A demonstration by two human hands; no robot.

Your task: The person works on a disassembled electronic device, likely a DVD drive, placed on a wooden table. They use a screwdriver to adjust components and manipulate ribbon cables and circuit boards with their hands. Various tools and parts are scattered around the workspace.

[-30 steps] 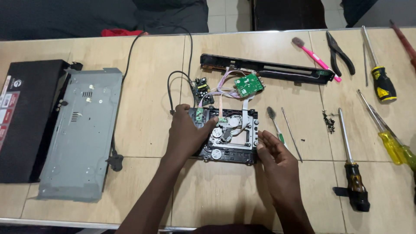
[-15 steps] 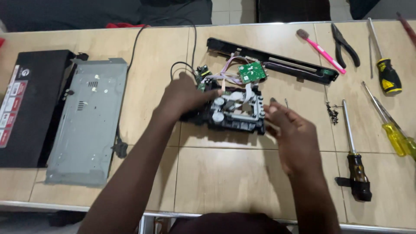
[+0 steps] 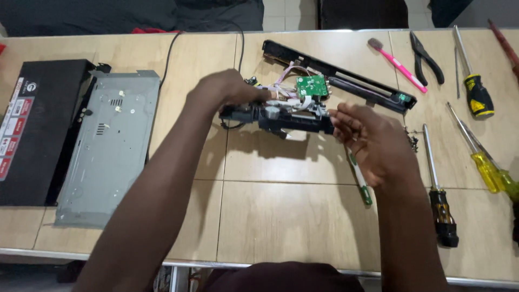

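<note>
A black disc drive mechanism [image 3: 281,116] is lifted off the wooden table [image 3: 292,216] and tilted on edge, so I see its side. My left hand [image 3: 224,92] grips its left end from above. My right hand [image 3: 367,138] holds its right end, fingers curled against it. A small green circuit board [image 3: 312,85] with pale ribbon cables hangs from the mechanism at the back. Behind it lies a long black front panel strip [image 3: 346,81].
A grey metal chassis [image 3: 108,146] and a black cover [image 3: 38,124] lie at the left. A green-handled screwdriver [image 3: 361,184] lies under my right hand. Several screwdrivers [image 3: 440,200], pliers [image 3: 427,57], a pink brush [image 3: 397,65] and loose screws [image 3: 413,141] lie at the right.
The mechanism lay flat on the table a second ago; both hands have lifted it and tipped it up on edge. The view has shifted slightly.
</note>
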